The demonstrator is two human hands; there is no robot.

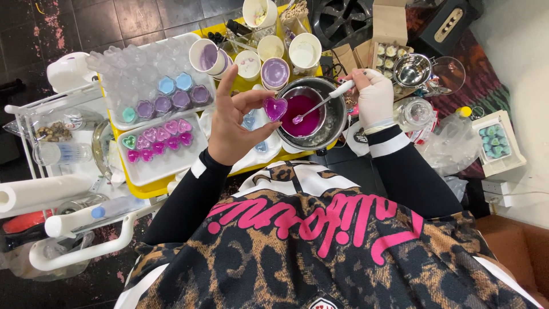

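The left hand (231,129) holds a small heart cup (275,107) up in the air, pinched between the thumb and a fingertip. The cup is see-through and full of pink-purple stuff. It hangs just beside the rim of a metal pot (337,117).

The right hand (374,97) wears a pale glove. Its fingers are closed around the white handle of a spoon (320,106). The spoon slants down into a smaller bowl (303,109) that sits inside the pot. The bowl holds bright pink liquid, and the spoon tip is over it.

Behind the pot stand some round cups (275,71), some white inside and some purple. To the left, a white tray (171,163) holds two rows of pink heart cups and one green one. Above it, another tray (146,86) holds purple and blue flower-shaped cups and many clear empty ones. Both trays rest on a yellow worktop (146,187).

To the right lie a shiny strainer (412,70), a glass jar (413,113) and a small white box of teal pieces (496,143).
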